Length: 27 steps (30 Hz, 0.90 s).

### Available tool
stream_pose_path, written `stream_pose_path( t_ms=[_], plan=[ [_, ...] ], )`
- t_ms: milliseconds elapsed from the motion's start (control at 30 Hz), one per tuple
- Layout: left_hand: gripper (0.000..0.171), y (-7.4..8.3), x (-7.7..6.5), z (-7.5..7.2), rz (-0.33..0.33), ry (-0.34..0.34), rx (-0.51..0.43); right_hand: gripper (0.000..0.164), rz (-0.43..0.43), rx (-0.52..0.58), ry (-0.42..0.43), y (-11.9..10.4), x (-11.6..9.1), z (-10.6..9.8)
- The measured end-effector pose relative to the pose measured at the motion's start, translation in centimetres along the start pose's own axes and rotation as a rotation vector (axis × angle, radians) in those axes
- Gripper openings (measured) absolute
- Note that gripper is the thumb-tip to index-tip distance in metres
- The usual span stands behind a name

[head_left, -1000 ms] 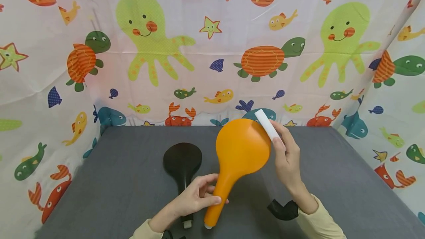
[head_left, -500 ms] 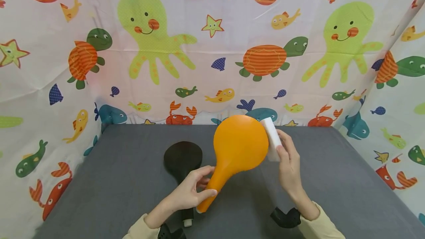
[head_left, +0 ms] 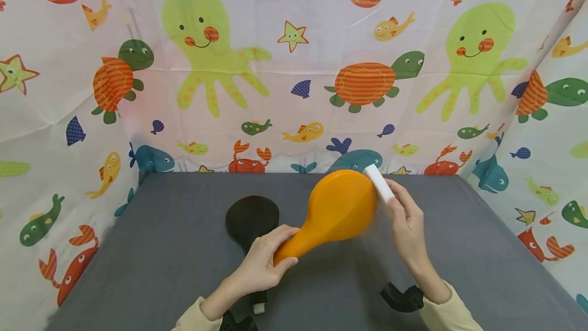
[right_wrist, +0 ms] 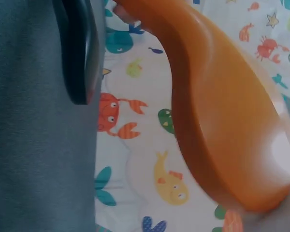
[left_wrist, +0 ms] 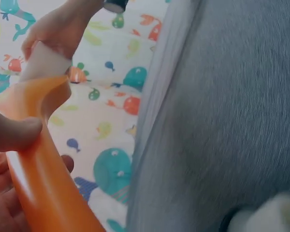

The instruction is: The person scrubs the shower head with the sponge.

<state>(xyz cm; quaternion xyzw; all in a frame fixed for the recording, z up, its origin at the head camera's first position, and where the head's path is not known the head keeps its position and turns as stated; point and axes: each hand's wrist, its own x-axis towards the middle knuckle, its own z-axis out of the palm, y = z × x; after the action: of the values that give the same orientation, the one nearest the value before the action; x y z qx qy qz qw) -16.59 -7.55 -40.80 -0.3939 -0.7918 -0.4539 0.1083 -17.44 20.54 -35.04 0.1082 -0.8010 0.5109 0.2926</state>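
My left hand point(head_left: 263, 264) grips the handle of an orange shower head point(head_left: 342, 208), holding it tilted above the table with its round end up to the right. The thumb lies over the handle in the left wrist view. A white block that looks like a sponge point(head_left: 378, 183) is pinched in my right hand point(head_left: 409, 226). It lies against the upper right rim of the orange head, which the right wrist view shows close up. A black shower head point(head_left: 252, 221) with a white handle end lies on the table, partly hidden behind my left hand.
The grey table point(head_left: 161, 249) stretches beneath both hands. A white curtain point(head_left: 285, 101) printed with sea animals stands behind it and along both sides. Black straps point(head_left: 401, 298) sit at the wrists.
The orange shower head has tipped clockwise, its handle end rising and its round end shifting right. The sponge slid down along the right rim, then back up toward the upper right.
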Motion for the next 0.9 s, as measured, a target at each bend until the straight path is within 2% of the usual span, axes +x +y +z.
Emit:
stream_pose_path(
  t_ms=[100, 167, 233, 433, 533, 600, 633, 833, 900],
  plan=[
    [0.042, 0.2, 0.1, -0.3, -0.001, 0.038, 0.139, 0.034, 0.070, -0.043, -0.028, 0.3, -0.2, -0.1],
    [0.044, 0.4, 0.2, -0.5, 0.005, 0.043, 0.246, 0.034, 0.044, -0.056, -0.032, 0.3, -0.2, -0.1],
    [0.047, 0.6, 0.2, -0.6, 0.008, 0.029, 0.341, 0.034, -0.054, -0.074, -0.023, 0.0, -0.1, 0.1],
    [0.053, 1.1, 0.3, -0.2, 0.079, 0.029, 0.572, 0.035, -0.488, -0.104, -0.009, -1.3, -0.1, 0.9],
    [0.054, 1.2, 0.3, 0.0, 0.102, 0.058, 0.621, 0.035, -0.587, -0.111, -0.016, -1.7, -0.2, 1.1],
    [0.054, 1.1, 0.3, 0.2, 0.114, 0.079, 0.626, 0.036, -0.576, -0.129, -0.007, -1.6, -0.1, 0.9],
    [0.054, 1.1, 0.3, 0.2, 0.119, 0.091, 0.627, 0.036, -0.541, -0.138, -0.001, -1.4, 0.0, 0.8],
    [0.053, 1.1, 0.3, 0.4, 0.146, 0.156, 0.631, 0.037, -0.243, -0.291, 0.021, -0.1, 0.3, -0.1],
    [0.053, 1.1, 0.3, 0.4, 0.144, 0.172, 0.630, 0.038, -0.232, -0.312, 0.020, -0.1, 0.2, 0.0]
  ],
)
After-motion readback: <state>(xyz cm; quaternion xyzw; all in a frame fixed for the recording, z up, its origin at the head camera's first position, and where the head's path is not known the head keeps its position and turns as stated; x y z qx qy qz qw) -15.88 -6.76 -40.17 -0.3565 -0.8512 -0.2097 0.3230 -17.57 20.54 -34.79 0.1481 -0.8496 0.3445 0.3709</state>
